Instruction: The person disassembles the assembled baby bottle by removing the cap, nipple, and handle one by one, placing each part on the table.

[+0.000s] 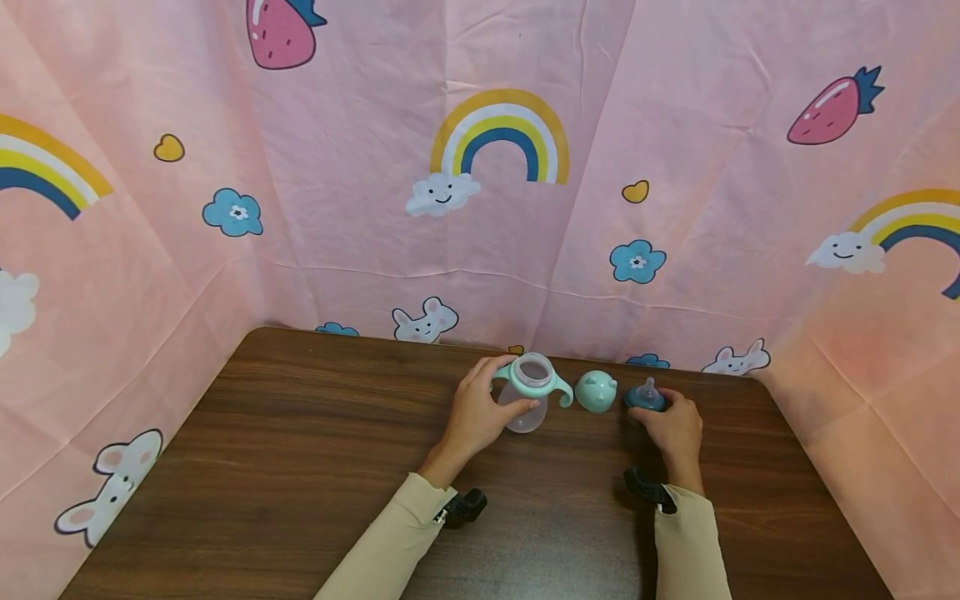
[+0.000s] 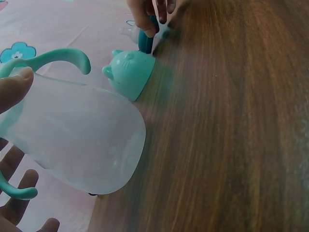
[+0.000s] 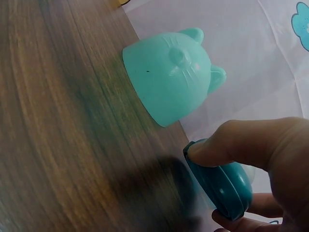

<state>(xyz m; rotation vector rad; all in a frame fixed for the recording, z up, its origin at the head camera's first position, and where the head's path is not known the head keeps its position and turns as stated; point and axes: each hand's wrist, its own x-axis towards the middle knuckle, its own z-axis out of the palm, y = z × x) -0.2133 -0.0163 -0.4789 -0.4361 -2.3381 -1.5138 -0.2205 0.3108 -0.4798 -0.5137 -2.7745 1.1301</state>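
Observation:
My left hand grips a translucent baby bottle near its top, thumb across the front. The bottle has a mint-green collar with two curved handles, and its mouth is uncovered. My right hand pinches the rim of a dark teal nipple ring with a clear nipple pointing up. Between the hands a mint-green cap with two small ears and an embossed animal face stands on the table, touched by neither hand.
The brown wood-grain table ends at the back against a pink printed cloth, which also hangs along both sides. The bottle, cap and nipple ring sit in a row near the table's back edge.

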